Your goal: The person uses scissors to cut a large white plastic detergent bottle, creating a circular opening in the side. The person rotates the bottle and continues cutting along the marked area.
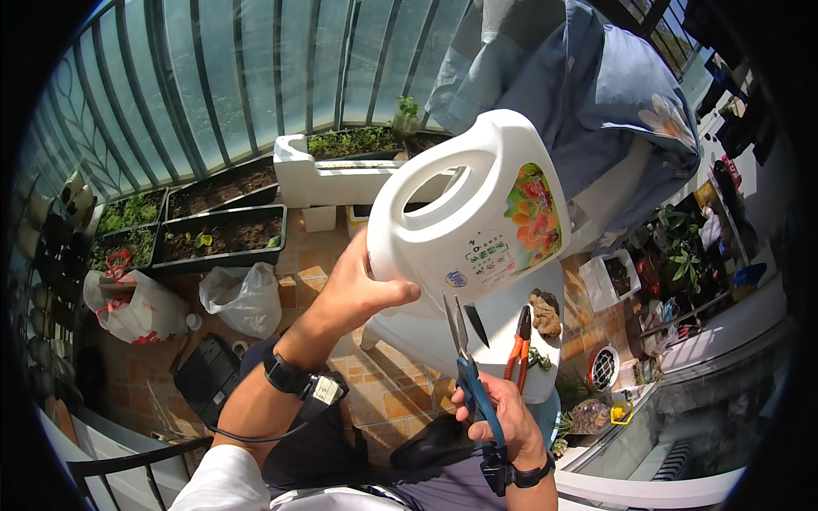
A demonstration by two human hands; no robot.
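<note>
My left hand (348, 290) grips a white plastic jug (428, 249) by its left side, thumb across the front. The jug is tilted, with a looped handle, a fruit-patterned label and printed writing. In my right hand (501, 415) is a pair of blue-handled scissors (471, 377), their blades slightly apart and pointing up near the jug's lower edge. Behind them, a white stool (415, 332) bears orange-handled pliers (519, 351), a dark knife blade (477, 324), a knobbly brown lump (545, 313) and some green plant scraps (541, 359). Part of the knife is hidden by the jug.
Planter boxes (220, 239) and a white foam box (339, 182) line the railing (281, 76). A paper bag (137, 306), a plastic bag (246, 300) and a black case (208, 370) stand at left. Blue fabric (549, 83) hangs at upper right. Potted plants (684, 262) stand at right.
</note>
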